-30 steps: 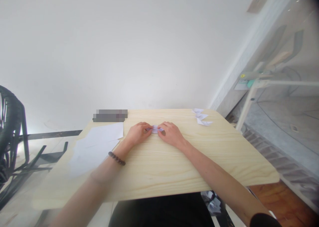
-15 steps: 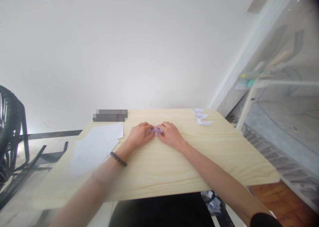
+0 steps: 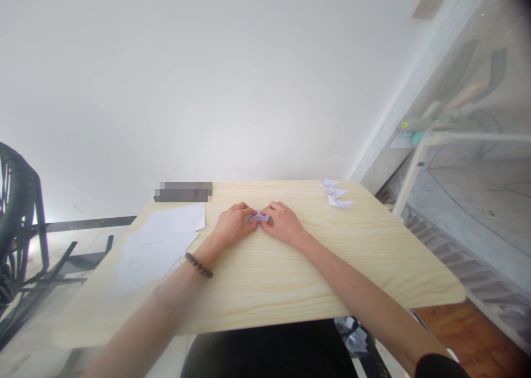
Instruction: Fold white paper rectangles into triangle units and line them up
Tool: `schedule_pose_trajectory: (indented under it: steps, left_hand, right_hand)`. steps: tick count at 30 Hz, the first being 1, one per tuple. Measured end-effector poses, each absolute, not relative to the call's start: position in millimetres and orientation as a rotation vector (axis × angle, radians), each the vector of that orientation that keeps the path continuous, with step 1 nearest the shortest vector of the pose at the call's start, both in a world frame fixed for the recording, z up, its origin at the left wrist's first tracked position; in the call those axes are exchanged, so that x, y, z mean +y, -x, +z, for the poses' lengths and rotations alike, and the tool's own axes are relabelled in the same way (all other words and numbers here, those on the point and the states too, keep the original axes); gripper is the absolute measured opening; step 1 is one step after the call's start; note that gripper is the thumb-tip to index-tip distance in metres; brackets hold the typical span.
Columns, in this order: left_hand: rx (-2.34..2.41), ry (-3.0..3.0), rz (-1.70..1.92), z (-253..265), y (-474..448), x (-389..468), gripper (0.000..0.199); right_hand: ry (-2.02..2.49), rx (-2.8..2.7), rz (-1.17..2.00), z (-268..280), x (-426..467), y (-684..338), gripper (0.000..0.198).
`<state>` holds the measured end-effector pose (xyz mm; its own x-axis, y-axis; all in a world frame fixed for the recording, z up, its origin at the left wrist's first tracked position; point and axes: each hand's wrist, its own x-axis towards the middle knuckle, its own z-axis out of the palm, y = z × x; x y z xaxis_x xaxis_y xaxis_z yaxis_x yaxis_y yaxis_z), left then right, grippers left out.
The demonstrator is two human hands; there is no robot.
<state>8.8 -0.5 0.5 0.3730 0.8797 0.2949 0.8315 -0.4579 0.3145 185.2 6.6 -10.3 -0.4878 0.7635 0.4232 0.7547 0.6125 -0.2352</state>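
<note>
pinching small folded paper (image 3: 259, 217) mid-desk (image 3: 265, 289): left hand (image 3: 235, 223) at its nine o'clock end, right hand (image 3: 284, 223) at three; each grip narrow, closed on paper, thumbs partly hiding folds. uneven thumb pressure could skew crease; outward tug could tear it. folded pieces (image 3: 333, 192) toward two o'clock, well apart. loose sheets (image 3: 161, 240) toward eight, near bracelet (image 3: 199, 266); forearm brush might drag them.

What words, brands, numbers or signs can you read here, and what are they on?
No readable text anywhere.
Pale card at right: any marks too blurred to read.
Yellow dot: too small to read.
Pixelated object: nothing readable.
Folded paper, white sheets: no writing visible.
</note>
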Motion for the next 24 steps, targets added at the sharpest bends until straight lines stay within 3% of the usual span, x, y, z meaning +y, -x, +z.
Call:
schedule_pose_trajectory:
  steps: [24]
  left_hand:
    - [1.642,-2.539,0.603,5.5,-14.3,-6.8,0.022]
  right_hand:
    - [1.207,-2.388,0.025,-8.5,7.9,-184.1,0.020]
